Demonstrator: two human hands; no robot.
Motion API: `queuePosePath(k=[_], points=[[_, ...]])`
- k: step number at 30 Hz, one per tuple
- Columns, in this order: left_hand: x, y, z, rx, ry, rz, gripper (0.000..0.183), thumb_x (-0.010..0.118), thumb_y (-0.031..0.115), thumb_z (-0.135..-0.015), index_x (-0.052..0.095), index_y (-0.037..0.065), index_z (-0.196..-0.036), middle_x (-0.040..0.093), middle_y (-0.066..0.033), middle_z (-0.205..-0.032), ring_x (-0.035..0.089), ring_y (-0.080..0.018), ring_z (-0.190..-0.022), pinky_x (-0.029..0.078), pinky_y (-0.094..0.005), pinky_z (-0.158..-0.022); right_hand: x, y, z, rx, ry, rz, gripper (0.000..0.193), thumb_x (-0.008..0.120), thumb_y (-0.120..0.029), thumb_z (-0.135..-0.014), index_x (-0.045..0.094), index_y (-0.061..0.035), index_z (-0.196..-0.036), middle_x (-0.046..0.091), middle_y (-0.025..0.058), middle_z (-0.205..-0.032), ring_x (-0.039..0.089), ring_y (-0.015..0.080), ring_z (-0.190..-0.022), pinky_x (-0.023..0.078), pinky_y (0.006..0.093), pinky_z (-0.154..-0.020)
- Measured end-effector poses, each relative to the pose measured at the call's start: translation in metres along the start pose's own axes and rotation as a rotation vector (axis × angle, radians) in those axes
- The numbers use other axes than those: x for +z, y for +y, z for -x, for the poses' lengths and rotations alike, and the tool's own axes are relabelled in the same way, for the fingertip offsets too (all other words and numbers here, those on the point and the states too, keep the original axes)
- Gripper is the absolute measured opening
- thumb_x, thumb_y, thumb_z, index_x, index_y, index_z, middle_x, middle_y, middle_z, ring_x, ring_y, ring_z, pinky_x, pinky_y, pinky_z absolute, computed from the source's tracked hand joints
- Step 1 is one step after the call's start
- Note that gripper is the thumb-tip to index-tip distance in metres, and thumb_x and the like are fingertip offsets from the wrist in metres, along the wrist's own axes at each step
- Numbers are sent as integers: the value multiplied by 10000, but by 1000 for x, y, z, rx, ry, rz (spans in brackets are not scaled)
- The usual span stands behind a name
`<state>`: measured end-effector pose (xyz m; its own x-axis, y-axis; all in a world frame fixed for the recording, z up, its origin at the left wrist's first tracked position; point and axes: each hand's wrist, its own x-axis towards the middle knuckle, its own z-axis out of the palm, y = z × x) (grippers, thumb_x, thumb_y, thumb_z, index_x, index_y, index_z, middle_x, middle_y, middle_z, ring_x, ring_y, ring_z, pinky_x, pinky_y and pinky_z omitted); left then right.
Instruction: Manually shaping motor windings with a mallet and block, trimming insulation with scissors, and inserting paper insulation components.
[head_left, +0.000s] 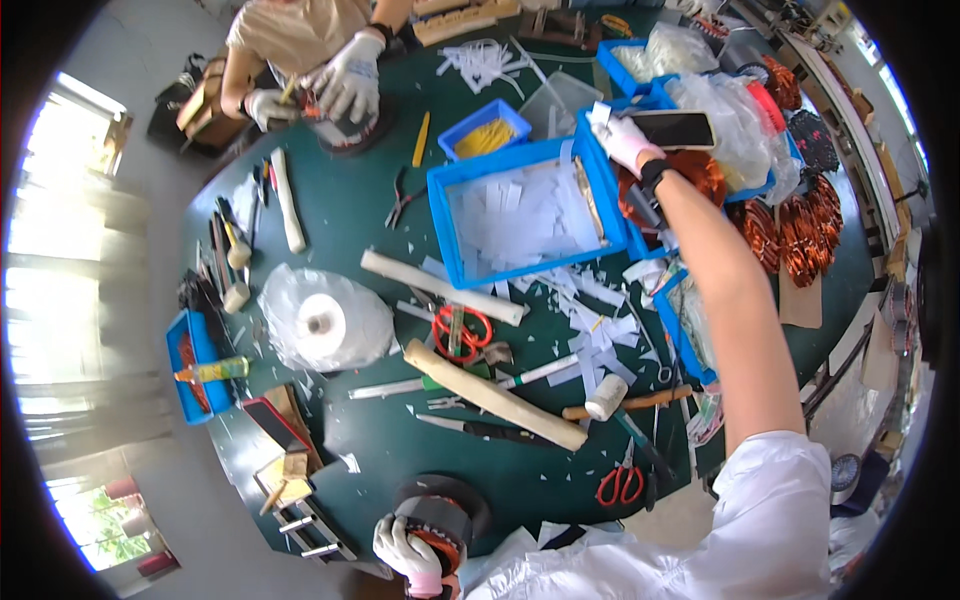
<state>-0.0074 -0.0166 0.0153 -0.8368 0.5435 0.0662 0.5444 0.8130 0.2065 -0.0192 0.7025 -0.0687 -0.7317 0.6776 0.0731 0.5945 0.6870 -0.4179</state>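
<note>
My left hand [400, 553], in a white glove, curls over the rim of a motor stator [440, 521], a dark ring with copper windings, at the near edge of the table. My right arm stretches far forward. The gloved right hand [622, 137] is at the far right corner of a blue tray [436, 225] holding white paper slips. Its fingers are bunched together; whether something small and white is pinched at their tips is hard to make out. Beside that hand lies a phone [676, 130], and copper coils [700, 172] sit partly behind my forearm.
Across the table a person's gloved hands [350, 80] work on another stator [345, 128]. Between us lie wooden sticks [495, 394], red-handled scissors [621, 484], a knife [480, 429], a bagged white spool [322, 330] and a small yellow-filled blue box [485, 132]. Copper coil bundles [808, 232] lie right.
</note>
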Motion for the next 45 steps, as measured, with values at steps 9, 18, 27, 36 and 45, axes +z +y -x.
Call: queuePosePath(k=[9, 18, 27, 36, 45], points=[[5, 0, -12, 3, -35, -18, 316, 361, 233, -861, 576, 37, -984, 572, -151, -1062, 512, -348, -995, 360, -454, -887, -11, -2, -17, 249, 49, 108, 370, 543, -339, -808, 657, -21, -958, 632, 222, -971, 609, 364, -937, 480, 433, -813], [7, -2, -7, -22, 33, -8, 275, 411, 176, -755, 601, 30, -890, 589, -150, -1007, 531, -346, -969, 385, -458, -845, -30, -54, 34, 113, 282, 266, 319, 533, -339, -826, 639, -51, -914, 625, 162, -994, 601, 364, -915, 468, 469, -806], [5, 6, -15, -14, 37, 15, 248, 404, 147, -780, 596, 27, -883, 589, -142, -987, 527, -328, -968, 373, -430, -862, -43, -62, 26, 107, 208, 248, 251, 542, -270, -832, 560, -74, -987, 639, 210, -913, 600, 405, -871, 458, 513, -758], [6, 3, -14, -7, 30, 69, 235, 454, 97, -747, 582, 23, -930, 575, -153, -1020, 518, -343, -968, 371, -453, -870, -95, -55, 88, 108, 556, 25, 356, 605, -172, -821, 540, -20, -1136, 612, 275, -951, 582, 436, -897, 455, 471, -791], [-27, 103, -55, 207, -266, 703, 638, 693, 167, -641, 486, -15, -1217, 497, -232, -1209, 454, -393, -1143, 337, -459, -989, -74, -209, 280, 480, 417, -1135, 249, 599, -67, -850, 584, 21, -1082, 643, 49, -959, 580, 105, -828, 468, 280, -750]])
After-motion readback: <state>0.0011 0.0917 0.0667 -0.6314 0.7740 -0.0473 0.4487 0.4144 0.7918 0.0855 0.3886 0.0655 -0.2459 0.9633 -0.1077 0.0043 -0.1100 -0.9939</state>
